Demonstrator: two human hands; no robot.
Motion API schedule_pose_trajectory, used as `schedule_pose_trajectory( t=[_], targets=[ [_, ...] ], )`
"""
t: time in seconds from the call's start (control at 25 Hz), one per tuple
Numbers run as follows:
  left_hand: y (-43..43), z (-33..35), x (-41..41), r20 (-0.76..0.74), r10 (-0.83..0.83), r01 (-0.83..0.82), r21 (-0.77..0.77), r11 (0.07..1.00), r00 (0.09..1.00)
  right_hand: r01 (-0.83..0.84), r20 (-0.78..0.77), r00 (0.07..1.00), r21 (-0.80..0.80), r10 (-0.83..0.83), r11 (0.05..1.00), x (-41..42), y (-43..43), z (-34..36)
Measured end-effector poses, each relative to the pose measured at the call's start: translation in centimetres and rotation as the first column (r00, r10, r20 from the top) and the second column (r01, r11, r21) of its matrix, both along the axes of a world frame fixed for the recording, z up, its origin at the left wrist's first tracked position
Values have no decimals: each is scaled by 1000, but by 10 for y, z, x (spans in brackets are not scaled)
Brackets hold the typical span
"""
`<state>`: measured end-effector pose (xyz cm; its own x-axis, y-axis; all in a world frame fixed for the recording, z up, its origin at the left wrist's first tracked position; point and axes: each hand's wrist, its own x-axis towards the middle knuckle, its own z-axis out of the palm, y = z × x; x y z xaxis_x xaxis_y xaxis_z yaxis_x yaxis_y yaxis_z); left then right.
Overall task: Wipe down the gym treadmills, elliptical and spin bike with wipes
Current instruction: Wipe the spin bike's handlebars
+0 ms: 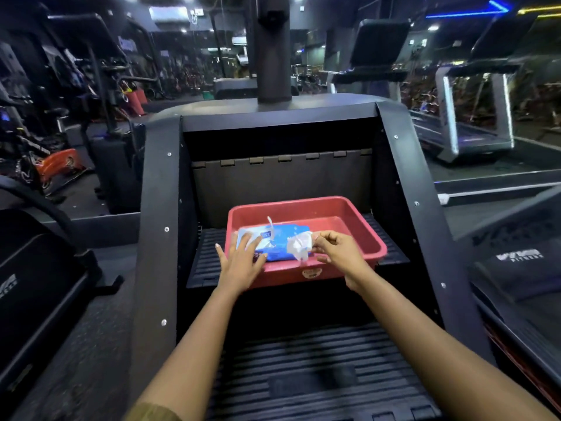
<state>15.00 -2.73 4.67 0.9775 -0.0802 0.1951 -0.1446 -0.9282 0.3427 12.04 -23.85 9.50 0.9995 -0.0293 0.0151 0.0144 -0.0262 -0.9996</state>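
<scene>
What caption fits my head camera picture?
Left hand presses the wipe pack in a red tray; right hand pinches a wipe.

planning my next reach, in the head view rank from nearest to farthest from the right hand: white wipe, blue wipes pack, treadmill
1. white wipe, pinched in the right hand
2. blue wipes pack, just left in the red tray, under the left hand
3. treadmill, far back on the right
</scene>
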Motion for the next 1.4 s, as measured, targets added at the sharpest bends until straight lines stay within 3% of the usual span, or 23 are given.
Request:
schedule_pose_trajectory(
  t=[0.08,0.24,0.44,0.56,0.8,1.04,1.24,1.4],
  targets=[
    [4,-6,-33,67,-14,20,-88,996,998,-29,-24,999,-27,29,999,-30,0,-8],
    [20,-32,-121,142,-25,46,-141,989,990,-88,-71,995,-263,72,961,-101,5,-33],
    [36,-104,-264,-116,78,-104,-235,966,990,-207,-163,976,-515,142,832,-199,15,-93],
    [41,-151,-374,-327,154,-227,-197,954,932,-386,-230,921,-661,315,643,-273,23,-135],
    [50,-209,-618,-565,397,-529,-83,845,723,-620,-373,729,-715,574,323,-414,58,-201],
    [74,-206,-834,-603,668,-855,-47,516,436,-725,-442,425,-689,790,5,-566,157,-217],
    [116,-206,-1000,-655,741,-983,-14,185,149,-729,-413,115,-653,903,-206,-698,284,-217],
    [163,-204,-1131,-670,742,-999,28,-18,-32,-677,-383,-69,-660,921,-326,-824,403,-211]
  ],
)
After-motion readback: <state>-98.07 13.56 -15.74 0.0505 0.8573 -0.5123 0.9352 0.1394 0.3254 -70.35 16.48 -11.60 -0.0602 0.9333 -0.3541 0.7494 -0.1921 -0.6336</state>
